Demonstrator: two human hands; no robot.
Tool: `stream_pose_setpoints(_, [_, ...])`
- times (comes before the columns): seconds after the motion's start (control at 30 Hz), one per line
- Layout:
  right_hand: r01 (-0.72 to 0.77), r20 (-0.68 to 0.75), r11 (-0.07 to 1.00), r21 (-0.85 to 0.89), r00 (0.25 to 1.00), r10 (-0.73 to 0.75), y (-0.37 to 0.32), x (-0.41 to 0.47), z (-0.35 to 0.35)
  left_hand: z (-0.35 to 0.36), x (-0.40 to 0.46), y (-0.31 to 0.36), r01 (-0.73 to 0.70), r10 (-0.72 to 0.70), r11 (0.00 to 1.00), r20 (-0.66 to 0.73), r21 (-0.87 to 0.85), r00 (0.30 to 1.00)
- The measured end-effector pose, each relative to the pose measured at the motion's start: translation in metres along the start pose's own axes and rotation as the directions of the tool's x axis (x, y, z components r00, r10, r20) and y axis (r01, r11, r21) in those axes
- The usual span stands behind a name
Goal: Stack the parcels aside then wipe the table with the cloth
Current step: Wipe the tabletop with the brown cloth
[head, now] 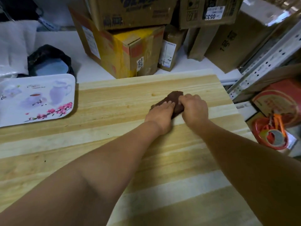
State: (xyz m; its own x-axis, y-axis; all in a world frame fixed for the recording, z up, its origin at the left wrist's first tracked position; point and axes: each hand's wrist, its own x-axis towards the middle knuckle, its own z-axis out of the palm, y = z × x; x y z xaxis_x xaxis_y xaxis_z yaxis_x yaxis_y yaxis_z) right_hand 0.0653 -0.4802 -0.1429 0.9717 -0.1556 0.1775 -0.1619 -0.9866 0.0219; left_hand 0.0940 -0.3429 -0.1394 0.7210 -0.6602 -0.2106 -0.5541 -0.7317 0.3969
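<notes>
A dark brown cloth (174, 97) lies bunched on the light wooden table (114, 144), toward its far right. My left hand (160, 114) lies flat on the cloth's near left part, fingers together. My right hand (194, 109) grips the cloth's right side with curled fingers. Much of the cloth is hidden under both hands. Cardboard parcels are stacked beyond the table's far edge: a yellow-sided box (130, 51) with a larger brown box (130, 12) on top, and a small taped parcel (171, 49) beside them.
A white tray (37, 101) printed with teacups and pink blossoms sits at the table's left. Behind it is a black bag (48, 54) around a pale bowl. More boxes (228, 38) and a metal shelf rail (268, 59) stand at right. A red basket (273, 136) sits beside the table.
</notes>
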Motion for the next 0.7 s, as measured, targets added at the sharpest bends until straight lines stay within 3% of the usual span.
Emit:
stream_pose_setpoints(0.17, [-0.073,0.05,0.987,0.145,0.997,0.066,0.004,-0.021,0.0,-0.001,-0.011,0.003,-0.011,0.013,1.0,-0.084,0.02,0.996])
stream_pose_setpoints(0.43, [-0.112,0.103,0.98,0.164,0.99,0.095,-0.028,-0.108,-0.017,0.004,-0.088,0.006,-0.067,0.065,0.997,0.061,0.038,0.996])
stream_pose_setpoints(0.7, [-0.172,0.125,0.966,0.194,0.981,0.15,-0.09,-0.199,-0.031,0.019,-0.191,-0.008,-0.149,0.131,0.978,0.122,0.149,0.984])
